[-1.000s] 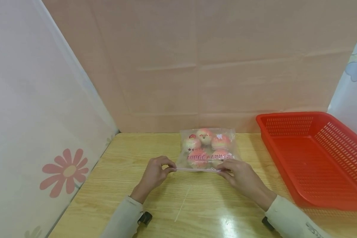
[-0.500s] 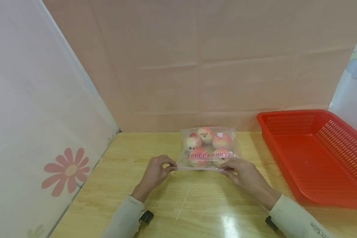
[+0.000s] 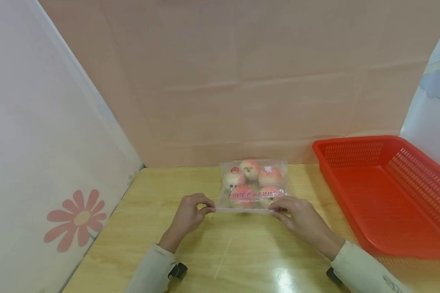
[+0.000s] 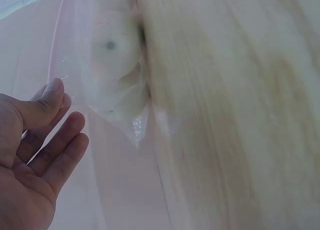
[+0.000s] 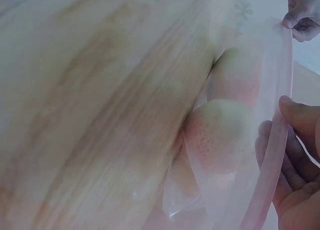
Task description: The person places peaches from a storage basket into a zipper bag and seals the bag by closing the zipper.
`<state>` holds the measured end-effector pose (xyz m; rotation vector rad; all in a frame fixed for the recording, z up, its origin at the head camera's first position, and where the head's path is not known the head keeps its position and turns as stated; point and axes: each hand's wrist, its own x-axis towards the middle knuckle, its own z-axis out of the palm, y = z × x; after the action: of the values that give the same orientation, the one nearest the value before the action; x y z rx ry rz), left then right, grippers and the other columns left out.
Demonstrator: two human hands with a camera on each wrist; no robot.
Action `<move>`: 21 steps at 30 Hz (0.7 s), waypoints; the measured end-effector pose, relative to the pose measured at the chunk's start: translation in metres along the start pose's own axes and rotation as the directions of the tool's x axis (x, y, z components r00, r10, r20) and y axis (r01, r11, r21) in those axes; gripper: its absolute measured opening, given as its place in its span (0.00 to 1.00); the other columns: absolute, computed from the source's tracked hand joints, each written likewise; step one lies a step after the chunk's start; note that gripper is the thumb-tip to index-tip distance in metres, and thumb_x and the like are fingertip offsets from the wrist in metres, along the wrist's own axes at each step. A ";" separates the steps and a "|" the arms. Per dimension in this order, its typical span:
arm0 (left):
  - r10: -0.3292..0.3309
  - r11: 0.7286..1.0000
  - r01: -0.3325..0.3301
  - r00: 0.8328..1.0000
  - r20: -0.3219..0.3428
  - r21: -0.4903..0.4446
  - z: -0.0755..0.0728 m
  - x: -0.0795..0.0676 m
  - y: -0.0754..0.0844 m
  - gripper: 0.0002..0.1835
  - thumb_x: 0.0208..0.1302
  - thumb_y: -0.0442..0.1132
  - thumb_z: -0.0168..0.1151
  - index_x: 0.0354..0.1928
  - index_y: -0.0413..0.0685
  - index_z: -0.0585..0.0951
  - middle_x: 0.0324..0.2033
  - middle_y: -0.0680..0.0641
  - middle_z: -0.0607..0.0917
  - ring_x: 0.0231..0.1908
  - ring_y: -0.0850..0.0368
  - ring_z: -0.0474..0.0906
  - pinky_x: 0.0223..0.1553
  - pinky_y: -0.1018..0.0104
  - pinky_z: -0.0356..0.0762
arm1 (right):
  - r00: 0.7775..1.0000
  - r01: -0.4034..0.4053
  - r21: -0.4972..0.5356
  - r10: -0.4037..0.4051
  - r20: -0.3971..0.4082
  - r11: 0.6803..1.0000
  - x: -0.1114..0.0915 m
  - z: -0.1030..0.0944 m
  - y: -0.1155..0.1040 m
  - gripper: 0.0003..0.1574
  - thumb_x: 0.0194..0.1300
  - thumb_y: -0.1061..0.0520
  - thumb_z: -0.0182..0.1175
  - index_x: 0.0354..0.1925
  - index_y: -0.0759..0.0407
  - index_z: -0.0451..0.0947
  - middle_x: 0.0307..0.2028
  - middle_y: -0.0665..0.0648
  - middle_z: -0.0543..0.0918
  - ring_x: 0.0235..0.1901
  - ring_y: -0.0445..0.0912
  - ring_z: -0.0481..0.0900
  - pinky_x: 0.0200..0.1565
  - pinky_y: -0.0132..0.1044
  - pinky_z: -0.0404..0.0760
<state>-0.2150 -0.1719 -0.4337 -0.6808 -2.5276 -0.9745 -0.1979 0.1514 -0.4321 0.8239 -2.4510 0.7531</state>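
Observation:
A clear plastic zip bag with pink lettering lies on the table, its mouth edge towards me. Several pink-and-cream peaches fill it. My left hand pinches the left end of the zip strip between thumb and index finger; in the left wrist view the other fingers of that hand are loosely bent. Further right along the same strip, my right hand pinches it. Thumb and fingers of the right hand lie on either side of the strip in the right wrist view. The strip looks straight between both hands.
A red plastic basket with slotted walls stands on the right of the wooden table. A pinkish-brown sheet hangs behind the table. To the left is a pale sheet with a flower print.
The head view has shifted slightly. Both hands keep their pinch on the zip strip, and the right fingers sit very slightly farther from the left ones. The bag stays in place.

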 end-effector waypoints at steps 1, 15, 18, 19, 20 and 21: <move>-0.006 1.000 0.006 1.000 0.002 -0.001 0.000 0.000 0.001 0.06 0.51 0.31 0.75 0.28 0.51 0.88 0.27 0.56 0.87 0.33 0.61 0.84 0.42 0.53 0.86 | 1.000 -0.002 0.002 0.002 0.003 1.000 0.000 0.000 0.000 0.12 0.52 0.63 0.75 0.35 0.49 0.87 0.32 0.42 0.87 0.31 0.31 0.82 0.35 0.28 0.84; -0.046 0.999 0.046 0.999 0.017 -0.016 0.002 -0.004 0.004 0.06 0.51 0.30 0.74 0.27 0.51 0.88 0.27 0.56 0.87 0.34 0.59 0.85 0.45 0.54 0.86 | 1.000 -0.025 0.001 0.025 0.012 1.000 0.000 -0.001 -0.002 0.12 0.51 0.64 0.75 0.34 0.50 0.87 0.31 0.41 0.86 0.31 0.30 0.80 0.35 0.28 0.84; -0.044 0.999 0.044 0.999 0.011 -0.009 0.002 -0.004 0.004 0.07 0.50 0.30 0.74 0.27 0.51 0.88 0.27 0.56 0.87 0.34 0.59 0.85 0.45 0.52 0.85 | 1.000 -0.021 0.000 0.021 0.007 1.000 0.000 -0.001 -0.003 0.12 0.51 0.64 0.75 0.34 0.51 0.87 0.31 0.41 0.85 0.31 0.31 0.81 0.35 0.28 0.84; -0.047 0.999 0.047 0.999 0.012 -0.005 0.002 -0.005 0.004 0.07 0.51 0.30 0.74 0.27 0.51 0.88 0.27 0.56 0.87 0.34 0.59 0.85 0.45 0.52 0.85 | 1.000 -0.022 0.002 0.022 0.011 1.000 0.000 -0.002 -0.003 0.12 0.51 0.64 0.75 0.34 0.51 0.87 0.31 0.41 0.85 0.31 0.31 0.81 0.35 0.28 0.84; -0.052 0.999 0.052 0.999 0.013 -0.005 0.002 -0.005 0.004 0.07 0.51 0.30 0.74 0.27 0.51 0.88 0.27 0.56 0.87 0.34 0.59 0.85 0.45 0.52 0.85 | 1.000 -0.024 0.001 0.024 0.016 1.000 0.000 -0.002 -0.003 0.12 0.51 0.64 0.75 0.34 0.50 0.87 0.31 0.40 0.85 0.31 0.31 0.81 0.35 0.28 0.84; -0.058 0.998 0.058 0.998 0.016 -0.006 0.002 -0.005 0.004 0.07 0.51 0.30 0.74 0.27 0.52 0.88 0.27 0.57 0.87 0.34 0.59 0.85 0.45 0.52 0.85 | 1.000 -0.024 0.000 0.024 0.020 1.000 0.000 -0.002 -0.004 0.12 0.52 0.64 0.75 0.34 0.50 0.87 0.31 0.40 0.85 0.31 0.31 0.81 0.35 0.28 0.84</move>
<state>-0.2087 -0.1692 -0.4352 -0.6224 -2.5722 -1.0003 -0.1948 0.1505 -0.4293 0.8064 -2.4826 0.7572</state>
